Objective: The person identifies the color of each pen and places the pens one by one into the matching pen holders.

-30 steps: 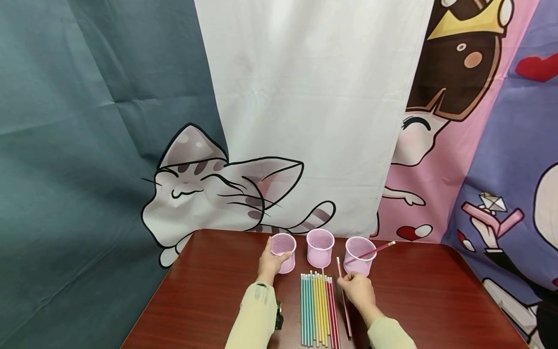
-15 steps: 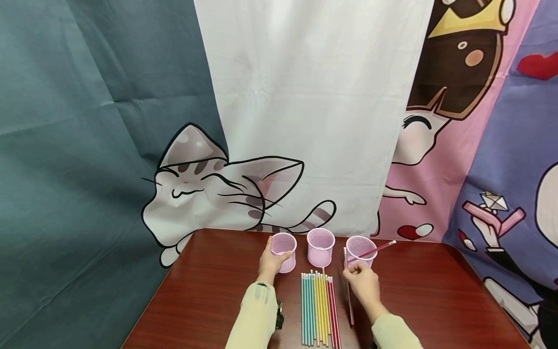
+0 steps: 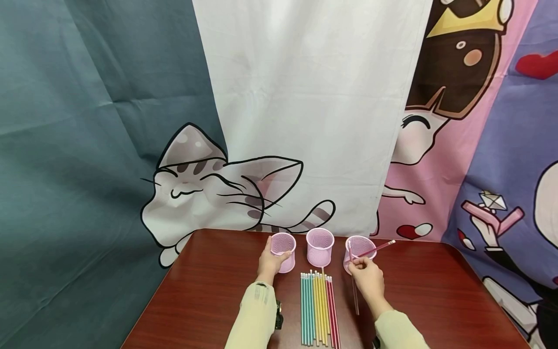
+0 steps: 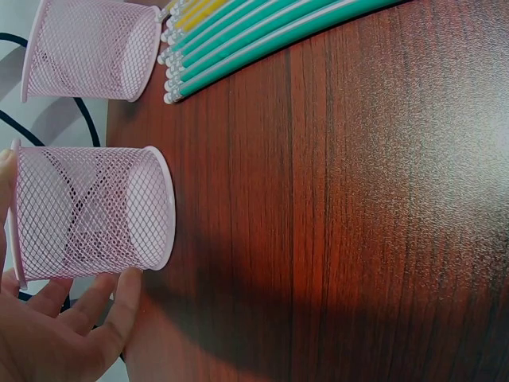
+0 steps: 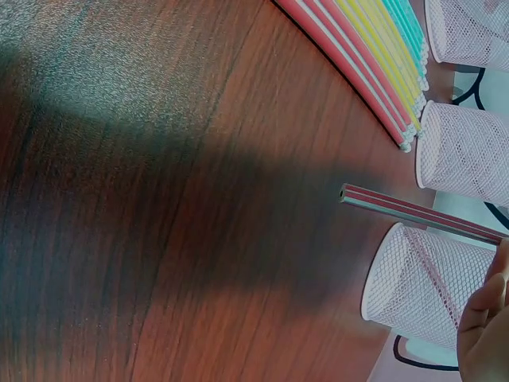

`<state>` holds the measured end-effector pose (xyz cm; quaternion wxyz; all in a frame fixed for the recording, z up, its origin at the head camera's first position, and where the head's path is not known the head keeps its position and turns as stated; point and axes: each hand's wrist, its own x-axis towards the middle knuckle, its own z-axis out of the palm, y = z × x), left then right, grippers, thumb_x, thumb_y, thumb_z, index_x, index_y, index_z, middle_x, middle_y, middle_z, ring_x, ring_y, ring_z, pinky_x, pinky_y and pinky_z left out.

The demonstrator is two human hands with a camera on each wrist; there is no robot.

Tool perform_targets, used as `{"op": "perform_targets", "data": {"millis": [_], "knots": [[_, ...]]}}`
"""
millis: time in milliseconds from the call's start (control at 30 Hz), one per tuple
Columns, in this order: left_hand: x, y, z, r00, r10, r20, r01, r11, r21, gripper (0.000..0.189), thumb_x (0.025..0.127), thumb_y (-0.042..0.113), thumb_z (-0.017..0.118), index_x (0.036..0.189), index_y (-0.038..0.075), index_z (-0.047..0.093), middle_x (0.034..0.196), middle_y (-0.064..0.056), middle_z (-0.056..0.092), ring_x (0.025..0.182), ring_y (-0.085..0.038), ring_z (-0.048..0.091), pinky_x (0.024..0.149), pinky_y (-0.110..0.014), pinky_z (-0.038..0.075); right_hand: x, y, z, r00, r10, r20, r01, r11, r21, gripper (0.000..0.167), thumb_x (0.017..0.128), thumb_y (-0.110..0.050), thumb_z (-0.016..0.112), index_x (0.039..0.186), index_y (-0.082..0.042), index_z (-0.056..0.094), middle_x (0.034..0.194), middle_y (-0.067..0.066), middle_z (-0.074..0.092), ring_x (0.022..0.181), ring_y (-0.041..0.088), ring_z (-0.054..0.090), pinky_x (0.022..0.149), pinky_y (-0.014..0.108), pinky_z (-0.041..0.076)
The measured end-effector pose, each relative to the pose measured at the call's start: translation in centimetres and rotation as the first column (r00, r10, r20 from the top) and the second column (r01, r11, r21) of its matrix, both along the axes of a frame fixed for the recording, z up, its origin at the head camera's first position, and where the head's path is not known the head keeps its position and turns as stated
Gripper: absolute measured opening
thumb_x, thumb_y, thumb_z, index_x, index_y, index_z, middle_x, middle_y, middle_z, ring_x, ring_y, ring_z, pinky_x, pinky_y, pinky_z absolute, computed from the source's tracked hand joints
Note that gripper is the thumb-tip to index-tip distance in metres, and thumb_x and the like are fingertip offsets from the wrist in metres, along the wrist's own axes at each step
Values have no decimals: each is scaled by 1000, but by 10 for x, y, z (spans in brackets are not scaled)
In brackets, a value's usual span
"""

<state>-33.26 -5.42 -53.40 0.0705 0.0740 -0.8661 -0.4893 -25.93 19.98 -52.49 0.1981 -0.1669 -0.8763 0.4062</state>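
Observation:
My left hand (image 3: 268, 265) holds the left pink mesh pencil cup (image 3: 285, 264). In the left wrist view, the thumb is at the rim and the fingers lie along the side of that cup. My right hand (image 3: 368, 281) pinches a red pencil (image 3: 355, 298) near its upper part, in front of the right pink mesh cup (image 3: 362, 244). Its lower end (image 5: 374, 199) hangs above the table in the right wrist view. Another red pencil (image 3: 384, 245) leans in the right cup, eraser end out to the right.
A middle pink mesh cup (image 3: 320, 249) stands between the other two. Before it lies a row of pencils: several teal (image 3: 307, 310), several yellow (image 3: 321, 310) and a few red (image 3: 333, 310). The brown table (image 3: 209, 300) ends at a printed cloth backdrop (image 3: 305, 97).
My right hand has moved right and away from me, raising the red pencil from beside the row to the front of the right cup. My left hand stays on the left cup.

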Motion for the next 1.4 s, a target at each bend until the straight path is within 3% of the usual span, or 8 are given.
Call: {"op": "perform_targets", "data": {"millis": [667,1400], "knots": [[2,-2,3,1000,10,18,-10,1000,6,87,70,28,80,143,13,35,123,-25,53,108,-43,52,86,-54,42,-8,11,16,999,7,-49,-7,1000,3,18,79,-24,69,87,-8,71,74,1,67,63,13,57,58,30,41],[0,0,0,1000,5,4,-5,1000,-4,88,70,29,81,143,12,35,123,-25,53,108,-43,52,87,-53,42,-22,20,50,992,-3,-125,2,1000,-7,20,80,-25,71,88,-7,71,76,5,68,69,19,60,61,31,43]]}}
